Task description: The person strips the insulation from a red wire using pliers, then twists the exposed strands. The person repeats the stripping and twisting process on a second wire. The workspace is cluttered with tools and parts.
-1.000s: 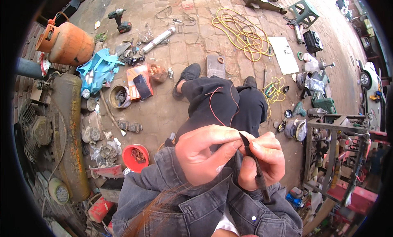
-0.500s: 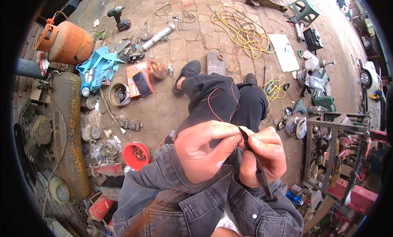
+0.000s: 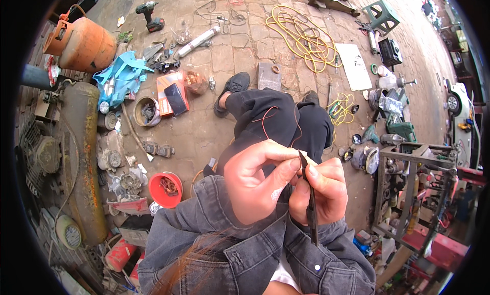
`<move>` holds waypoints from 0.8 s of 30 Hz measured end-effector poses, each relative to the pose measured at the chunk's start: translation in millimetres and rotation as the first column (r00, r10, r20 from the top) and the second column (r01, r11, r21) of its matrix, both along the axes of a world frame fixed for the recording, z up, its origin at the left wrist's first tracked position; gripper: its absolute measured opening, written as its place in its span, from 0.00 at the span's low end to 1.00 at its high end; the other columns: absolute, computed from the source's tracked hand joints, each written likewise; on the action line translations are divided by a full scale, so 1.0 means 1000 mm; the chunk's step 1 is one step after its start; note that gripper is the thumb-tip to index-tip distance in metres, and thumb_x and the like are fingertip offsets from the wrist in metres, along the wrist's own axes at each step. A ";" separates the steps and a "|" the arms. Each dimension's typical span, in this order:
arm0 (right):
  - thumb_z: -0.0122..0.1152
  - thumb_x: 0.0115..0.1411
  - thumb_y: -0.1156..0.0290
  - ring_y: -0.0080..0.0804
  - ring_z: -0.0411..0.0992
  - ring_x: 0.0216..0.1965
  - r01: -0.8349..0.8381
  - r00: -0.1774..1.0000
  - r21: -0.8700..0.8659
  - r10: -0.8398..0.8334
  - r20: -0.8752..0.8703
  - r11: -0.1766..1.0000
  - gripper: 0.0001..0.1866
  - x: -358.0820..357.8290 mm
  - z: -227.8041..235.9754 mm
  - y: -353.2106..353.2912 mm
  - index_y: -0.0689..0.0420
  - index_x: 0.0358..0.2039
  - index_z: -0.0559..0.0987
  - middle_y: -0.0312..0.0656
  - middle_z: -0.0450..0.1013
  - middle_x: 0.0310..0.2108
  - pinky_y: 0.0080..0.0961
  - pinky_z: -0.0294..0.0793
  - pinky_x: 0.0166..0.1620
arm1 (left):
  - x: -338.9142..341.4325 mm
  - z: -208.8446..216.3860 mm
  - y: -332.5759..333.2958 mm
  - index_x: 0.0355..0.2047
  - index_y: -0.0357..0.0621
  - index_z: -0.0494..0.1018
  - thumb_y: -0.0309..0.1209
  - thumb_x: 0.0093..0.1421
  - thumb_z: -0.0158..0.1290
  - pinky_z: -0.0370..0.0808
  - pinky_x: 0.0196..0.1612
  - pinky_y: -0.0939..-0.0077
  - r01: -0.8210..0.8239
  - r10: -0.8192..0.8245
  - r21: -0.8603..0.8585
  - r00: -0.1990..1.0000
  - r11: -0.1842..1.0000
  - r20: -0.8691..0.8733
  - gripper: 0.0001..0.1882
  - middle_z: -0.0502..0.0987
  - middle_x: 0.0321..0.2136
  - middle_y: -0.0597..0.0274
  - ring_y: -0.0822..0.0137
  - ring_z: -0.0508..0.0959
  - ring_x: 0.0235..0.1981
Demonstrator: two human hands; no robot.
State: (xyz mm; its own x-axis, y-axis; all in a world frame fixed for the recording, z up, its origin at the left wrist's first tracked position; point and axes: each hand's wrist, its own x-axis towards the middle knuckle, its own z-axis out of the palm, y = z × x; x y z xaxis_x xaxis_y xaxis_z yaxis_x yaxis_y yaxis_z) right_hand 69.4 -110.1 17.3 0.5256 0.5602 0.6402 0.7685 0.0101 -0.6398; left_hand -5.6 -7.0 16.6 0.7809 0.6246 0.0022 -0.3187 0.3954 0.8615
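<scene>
Both of my hands meet in front of my lap. My right hand [image 3: 325, 190] is closed around a slim dark knife [image 3: 312, 216], whose pointed end is up between my hands and whose other end hangs toward my jacket. My left hand [image 3: 255, 182] is pinched closed, thumb against forefinger, right beside the knife's point. A thin reddish wire [image 3: 263, 123] loops over my dark trousers and runs up to the fingertips. The exact spot where wire and blade meet is hidden by my fingers.
A red bucket [image 3: 166, 190] with copper-coloured scraps stands at left, near an orange gas cylinder [image 3: 88, 44]. A yellow cable [image 3: 301, 37] lies coiled ahead on the brick paving. A metal rack [image 3: 408, 193] with tools stands at right. A cordless drill [image 3: 149, 17] lies at far left.
The knife has turned more upright, its lower end swinging left. My right hand has shifted slightly left with it. My left hand keeps its pinch near the point.
</scene>
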 end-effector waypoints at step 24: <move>0.59 0.60 0.77 0.26 0.65 0.29 -0.030 0.963 0.121 0.062 -0.263 0.992 0.10 -0.004 0.000 0.007 0.62 0.42 0.73 0.41 0.70 0.29 0.22 0.66 0.31 | 0.010 -0.009 -0.005 0.40 0.31 0.74 0.17 0.64 0.53 0.76 0.36 0.81 -0.011 0.010 0.112 1.000 0.994 0.016 0.05 0.77 0.33 0.60 0.75 0.77 0.34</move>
